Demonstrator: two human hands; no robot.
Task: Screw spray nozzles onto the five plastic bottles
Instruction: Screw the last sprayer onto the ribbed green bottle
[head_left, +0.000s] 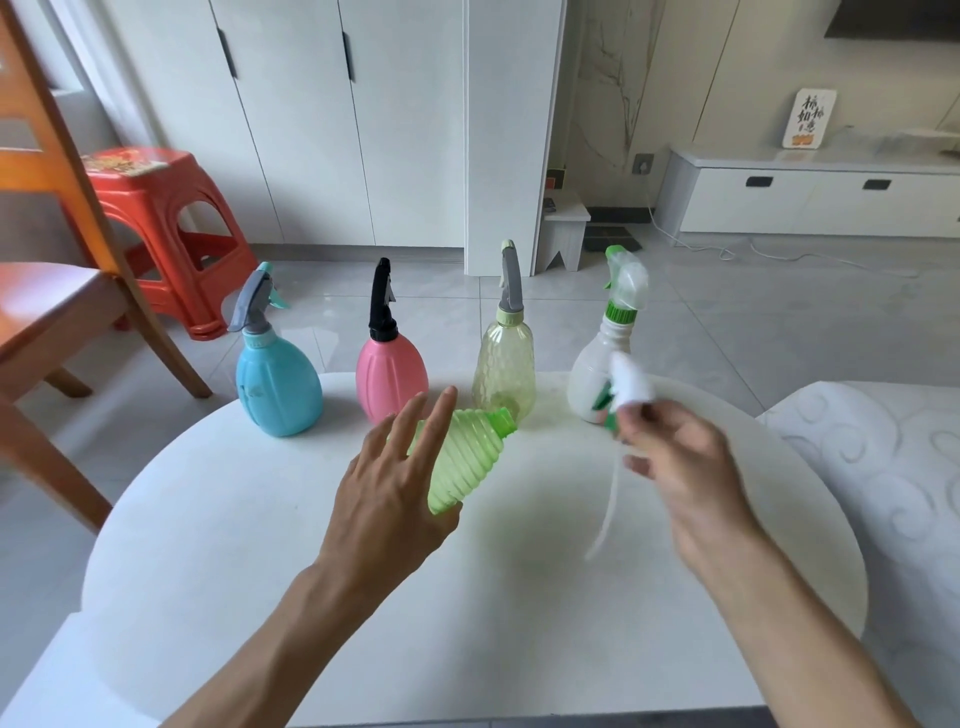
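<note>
Bottles: five on the round white table (519, 597). Four stand upright in a row along the far edge, each with a spray nozzle already on.

Far left: blue bottle (278, 382), grey and teal nozzle. Next: pink bottle (389, 376), black nozzle; its lower part is hidden behind the left hand's fingers. Then the clear yellowish bottle (505, 366), grey nozzle. Far right: white bottle (597, 371), clear and green nozzle; its lower right side is covered by the blurred object in the right hand.

Fifth, the green ribbed bottle (470, 462), is tilted near the table's centre, bare threaded neck pointing up and right, no nozzle on it. Left hand (387, 499) is against its left side, fingers straight and spread, thumb under the base; base partly hidden, so I cannot tell whether it rests on the table.

Right hand (680, 462) is motion-blurred, fingers curled around a white and green nozzle (628, 387) with a thin tube trailing down. Nozzle detail is hard to make out.

Off the table, left: wooden chair (57, 291), cut off by the frame, and a red stool (166, 228) behind it.
</note>
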